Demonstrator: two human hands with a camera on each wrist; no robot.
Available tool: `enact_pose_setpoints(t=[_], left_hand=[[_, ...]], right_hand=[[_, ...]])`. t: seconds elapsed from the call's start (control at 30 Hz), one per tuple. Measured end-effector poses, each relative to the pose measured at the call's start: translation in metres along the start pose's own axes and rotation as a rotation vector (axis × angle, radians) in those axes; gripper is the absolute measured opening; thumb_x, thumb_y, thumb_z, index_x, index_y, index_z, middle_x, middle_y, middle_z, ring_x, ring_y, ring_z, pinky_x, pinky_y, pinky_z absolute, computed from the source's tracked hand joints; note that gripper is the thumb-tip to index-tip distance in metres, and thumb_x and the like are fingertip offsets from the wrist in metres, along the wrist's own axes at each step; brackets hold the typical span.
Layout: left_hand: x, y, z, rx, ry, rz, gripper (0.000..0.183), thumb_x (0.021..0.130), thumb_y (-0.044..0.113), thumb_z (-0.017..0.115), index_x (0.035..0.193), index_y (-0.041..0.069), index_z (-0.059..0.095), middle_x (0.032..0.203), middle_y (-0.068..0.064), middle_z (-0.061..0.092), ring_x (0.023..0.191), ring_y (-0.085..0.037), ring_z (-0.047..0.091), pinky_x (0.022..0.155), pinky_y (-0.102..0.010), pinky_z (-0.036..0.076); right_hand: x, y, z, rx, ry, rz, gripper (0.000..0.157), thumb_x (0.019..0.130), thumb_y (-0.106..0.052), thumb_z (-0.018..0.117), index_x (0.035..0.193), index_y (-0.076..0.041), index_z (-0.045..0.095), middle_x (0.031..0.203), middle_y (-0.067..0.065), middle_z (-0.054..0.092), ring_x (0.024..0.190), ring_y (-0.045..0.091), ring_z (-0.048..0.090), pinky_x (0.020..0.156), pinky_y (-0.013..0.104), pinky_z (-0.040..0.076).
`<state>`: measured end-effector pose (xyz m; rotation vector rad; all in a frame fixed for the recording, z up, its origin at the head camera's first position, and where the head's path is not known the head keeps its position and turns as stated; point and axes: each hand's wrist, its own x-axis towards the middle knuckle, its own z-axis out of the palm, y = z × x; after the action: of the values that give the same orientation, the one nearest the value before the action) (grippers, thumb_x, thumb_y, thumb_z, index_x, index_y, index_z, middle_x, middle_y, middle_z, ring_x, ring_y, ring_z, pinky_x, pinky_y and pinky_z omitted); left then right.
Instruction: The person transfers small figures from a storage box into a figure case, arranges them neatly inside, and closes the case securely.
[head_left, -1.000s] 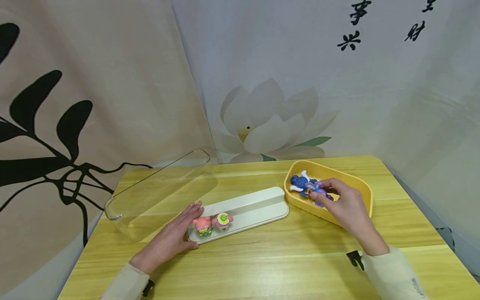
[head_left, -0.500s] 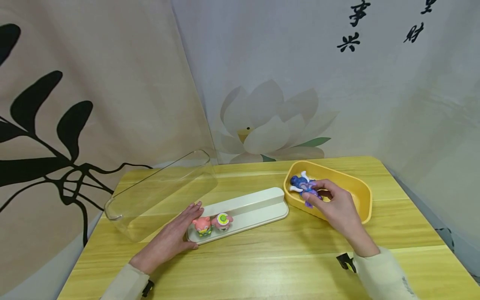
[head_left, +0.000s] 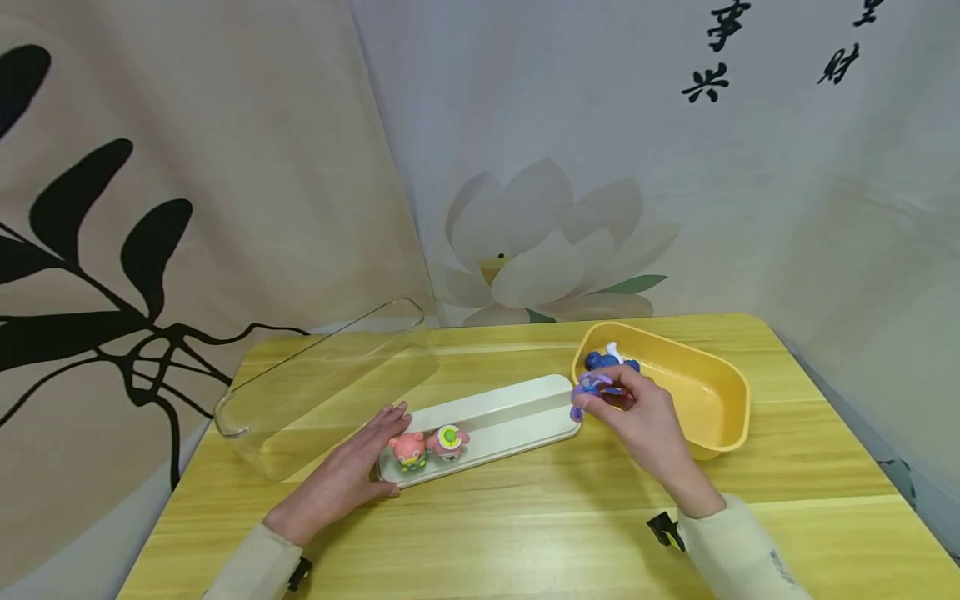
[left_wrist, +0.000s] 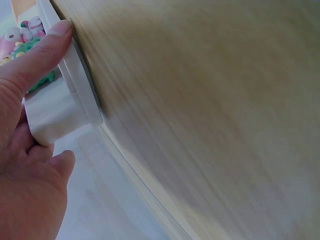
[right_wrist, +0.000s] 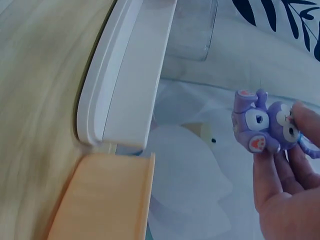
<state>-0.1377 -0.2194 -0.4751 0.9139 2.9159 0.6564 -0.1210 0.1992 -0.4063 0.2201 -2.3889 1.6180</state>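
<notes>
My right hand (head_left: 651, 427) pinches a small purple long-eared figurine (right_wrist: 262, 122), with white belly and orange paw pads, between thumb and fingers. In the head view it hangs over the left end of the yellow tray, beside the right end of a long white stepped display base (head_left: 513, 432). The left hand (head_left: 347, 473) grips that base at its left end, thumb on the front edge and fingers behind. Two figurines stand side by side on the base near this hand: a pink-headed one (head_left: 408, 451) and a pink one with a green-and-yellow top (head_left: 448, 442).
In the yellow tray (head_left: 701, 385) lies a dark blue figurine (head_left: 602, 362) with a white horn-like part, partly hidden by the right hand. A transparent box cover (head_left: 330, 383) rests at the back left of the wooden table (head_left: 510, 533). A printed curtain (head_left: 555, 117) hangs behind.
The right hand has lifted the purple figurine from beside the blue one and carried it left, to the yellow tray's left end. The left hand, base and two pink figurines stay put.
</notes>
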Motion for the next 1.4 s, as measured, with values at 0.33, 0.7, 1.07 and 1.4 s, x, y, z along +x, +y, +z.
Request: enact_pose_setpoints(t=[0.33,0.7,1.07,1.4], left_hand=[[0.000,0.001,0.001,0.004,-0.006,-0.014,0.106,0.070,0.020,0.097,0.159,0.005,0.041,0.171,-0.006,0.025,0.155,-0.029,0.027,0.118,-0.047,0.035],[-0.001,0.002,0.001,0.012,0.029,0.020,0.106,0.068,0.018,0.098,0.157,0.003,0.043,0.169,-0.009,0.029,0.152,-0.034,0.031,0.115,-0.051,0.038],[0.000,0.003,-0.001,-0.014,0.001,-0.004,0.104,0.071,0.017,0.096,0.158,0.005,0.041,0.171,-0.006,0.024,0.155,-0.030,0.026,0.118,-0.051,0.036],[0.001,0.004,-0.001,0.002,-0.003,-0.006,0.103,0.072,0.017,0.096,0.158,0.004,0.041,0.170,-0.007,0.026,0.154,-0.032,0.028,0.117,-0.050,0.038]], right_hand=[[0.000,-0.003,0.025,0.072,-0.087,-0.013,0.025,0.088,-0.018,0.085,0.105,-0.004,0.072,0.102,0.010,0.071,0.095,0.023,0.074,0.084,0.027,0.062],[0.001,-0.003,0.055,0.099,-0.152,0.020,0.026,0.085,-0.023,0.088,0.102,-0.009,0.074,0.102,0.006,0.070,0.096,0.019,0.072,0.085,0.027,0.062],[0.006,-0.003,0.076,0.070,-0.185,0.004,0.023,0.083,-0.017,0.089,0.094,-0.008,0.072,0.099,0.004,0.066,0.095,0.019,0.068,0.084,0.026,0.062],[0.009,0.004,0.094,0.020,-0.221,0.002,0.022,0.085,-0.019,0.088,0.096,-0.010,0.072,0.097,0.001,0.070,0.094,0.017,0.071,0.084,0.026,0.062]])
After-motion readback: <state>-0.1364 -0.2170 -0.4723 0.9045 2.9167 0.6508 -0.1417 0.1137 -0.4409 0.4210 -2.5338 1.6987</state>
